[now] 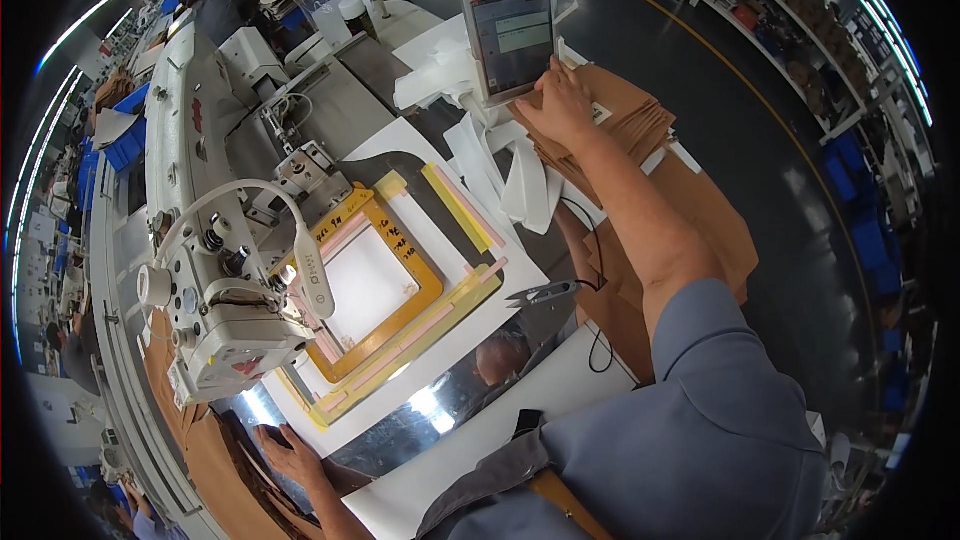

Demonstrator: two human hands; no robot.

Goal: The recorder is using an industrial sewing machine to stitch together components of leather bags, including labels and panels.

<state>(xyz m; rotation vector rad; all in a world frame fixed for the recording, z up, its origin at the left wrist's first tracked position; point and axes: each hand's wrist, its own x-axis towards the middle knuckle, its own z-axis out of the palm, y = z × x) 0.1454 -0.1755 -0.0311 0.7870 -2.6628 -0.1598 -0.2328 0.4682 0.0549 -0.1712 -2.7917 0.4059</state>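
My right hand [563, 108] reaches far forward to the lower right corner of a grey-framed touchscreen panel [512, 40]. Its thumb and a finger are spread along the panel's edge; the remaining fingers are partly hidden. My left hand [292, 457] lies open with fingers stretched at the near left, over the shiny metal table [405, 428], beside stacked brown sheets [220, 470]. Between the hands, a yellow-brown frame [425, 280] with handwritten marks sits on a taped template [455, 308] over white board. The white sewing machine head [235, 325] overhangs the frame's left side.
Thread snips [545, 293] on a black cord lie right of the template. Brown sheets [625, 120] are stacked beside the panel, near white strips [525, 180]. A white lamp on a bent tube [312, 265] hangs over the frame. Shelving [790, 50] stands across the aisle.
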